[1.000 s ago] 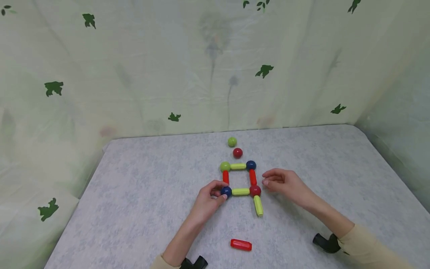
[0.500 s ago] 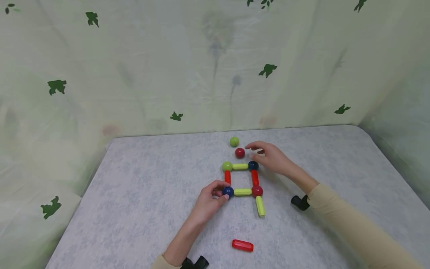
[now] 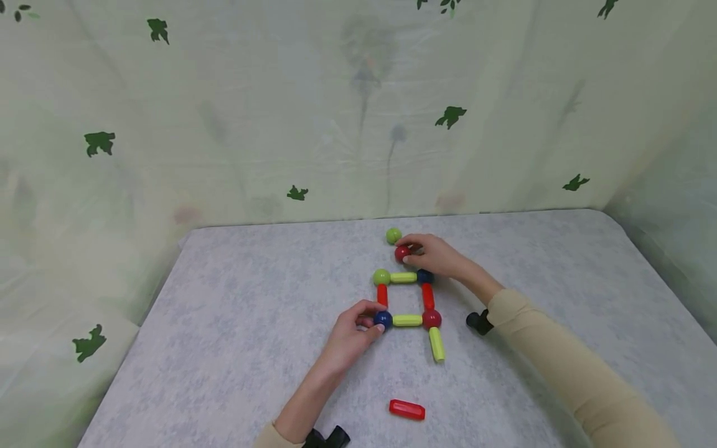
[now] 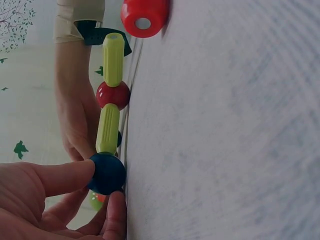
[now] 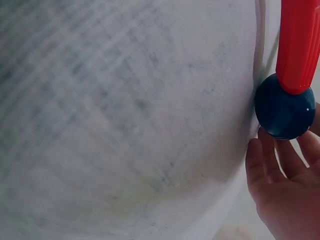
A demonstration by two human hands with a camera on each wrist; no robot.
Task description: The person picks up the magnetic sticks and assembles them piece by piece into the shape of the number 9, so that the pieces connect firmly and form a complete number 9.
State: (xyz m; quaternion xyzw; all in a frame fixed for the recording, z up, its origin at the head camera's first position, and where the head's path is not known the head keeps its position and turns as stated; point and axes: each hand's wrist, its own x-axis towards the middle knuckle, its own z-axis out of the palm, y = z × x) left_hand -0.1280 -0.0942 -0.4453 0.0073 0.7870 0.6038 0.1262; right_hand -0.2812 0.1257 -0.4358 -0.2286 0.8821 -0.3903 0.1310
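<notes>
A square frame of magnetic rods and balls lies on the table. My left hand [image 3: 348, 336] pinches the blue ball [image 4: 107, 174] at its near-left corner between thumb and fingers. Behind the frame, my right hand [image 3: 439, 255] grips a loose red ball [image 3: 401, 253] with thumb and fingertips. A light green ball [image 3: 394, 236] sits just beyond those fingers. The frame's far corners are a green ball [image 3: 381, 277] and a dark blue ball [image 5: 285, 110], the latter partly under the right hand. From the near-right red ball [image 3: 432, 319], a yellow-green rod [image 3: 437, 345] sticks out toward me.
A loose red rod [image 3: 407, 410] lies on the grey table [image 3: 252, 298] nearer to me. Pale fabric [image 3: 235, 124] with green leaf shapes hangs behind the table. Each wrist wears a black camera mount [image 3: 479, 322].
My right hand has moved from beside the frame's right side up and left to the loose red ball and taken hold of it. The left hand keeps its pinch on the blue ball.
</notes>
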